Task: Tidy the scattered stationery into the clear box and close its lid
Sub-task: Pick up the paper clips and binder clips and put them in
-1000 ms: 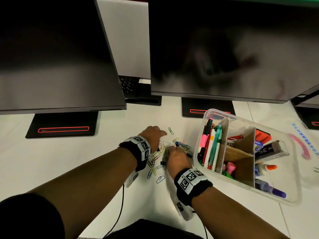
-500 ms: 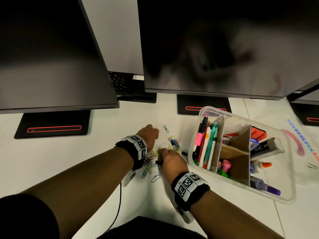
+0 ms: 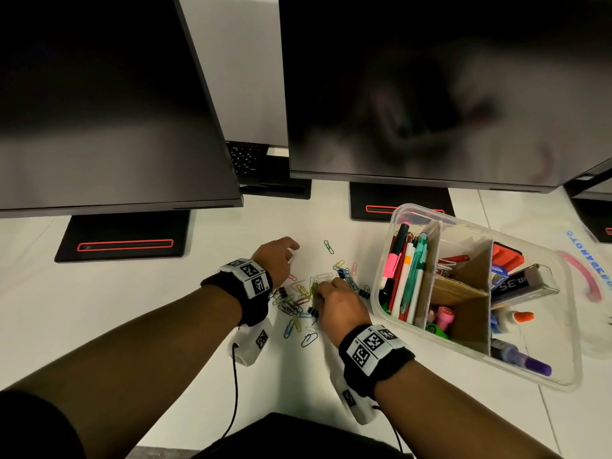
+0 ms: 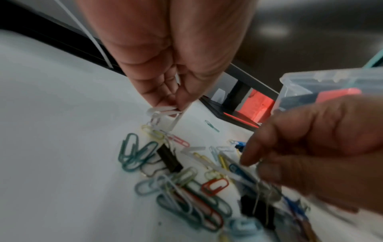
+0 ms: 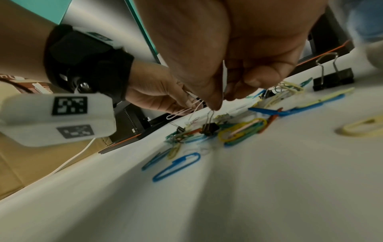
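Right now my left hand point(image 4: 176, 68) pinches a white paper clip point(image 4: 160, 111) at the far left edge of the scattered clips point(image 3: 304, 299), with a short chain of clips seeming to hang from it down to the surface point(image 3: 165, 309). My right hand point(image 3: 341, 306) sits at the near right side of the heap, fingertips closed on the wire handle of a small black binder clip point(image 5: 210, 126) whose body is still among the clips. The clear box point(image 3: 563, 376) stands open just to the right of my right hand, its near left corner almost touching the heap, so that hand is the nearer one for a drop-in. I judge the move is a short lift rightward over the rim into a cardboard-divided compartment. Pens point(image 3: 407, 270) stand along the left wall, so I would clear that edge first. Another binder clip point(image 3: 364, 291) lies between heap and box. Monitor stands point(image 3: 122, 236) bound the far side; the near surface is free room. I see no lid with certainty
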`<state>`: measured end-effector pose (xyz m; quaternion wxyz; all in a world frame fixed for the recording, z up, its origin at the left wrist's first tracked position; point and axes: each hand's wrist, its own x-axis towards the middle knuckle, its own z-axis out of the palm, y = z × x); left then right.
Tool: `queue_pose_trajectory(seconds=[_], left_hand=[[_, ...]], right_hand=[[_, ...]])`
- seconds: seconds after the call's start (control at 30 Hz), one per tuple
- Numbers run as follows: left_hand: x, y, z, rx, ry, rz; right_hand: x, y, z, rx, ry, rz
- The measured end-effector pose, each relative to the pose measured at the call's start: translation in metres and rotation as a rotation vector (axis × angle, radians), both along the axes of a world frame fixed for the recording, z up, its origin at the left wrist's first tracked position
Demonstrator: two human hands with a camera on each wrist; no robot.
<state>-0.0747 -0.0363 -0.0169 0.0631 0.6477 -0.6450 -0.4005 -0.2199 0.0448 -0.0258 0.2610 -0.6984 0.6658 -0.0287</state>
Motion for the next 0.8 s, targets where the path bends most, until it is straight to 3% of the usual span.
queue_pose_trajectory(seconds=[0.17, 0.47, 0.6, 0.8], left_hand=[[0.011, 0.006, 0.005, 0.025, 0.134, 0.090], [0.015, 0.007, 0.039, -0.113, 0.122, 0.086], [0.005, 0.006, 0.067, -0.053, 0.316, 0.157], [-0.023, 0.003, 0.114, -0.074, 0.522, 0.069]], right_hand=[[0.007, -0.001, 0.000, 0.101, 0.038, 0.033], [0.015, -0.001, 0.038, -0.134, -0.182, -0.107], [0.015, -0.006, 0.066, -0.202, -0.283, -0.213], [-0.007, -0.019, 0.103, -0.239, -0.408, -0.394]])
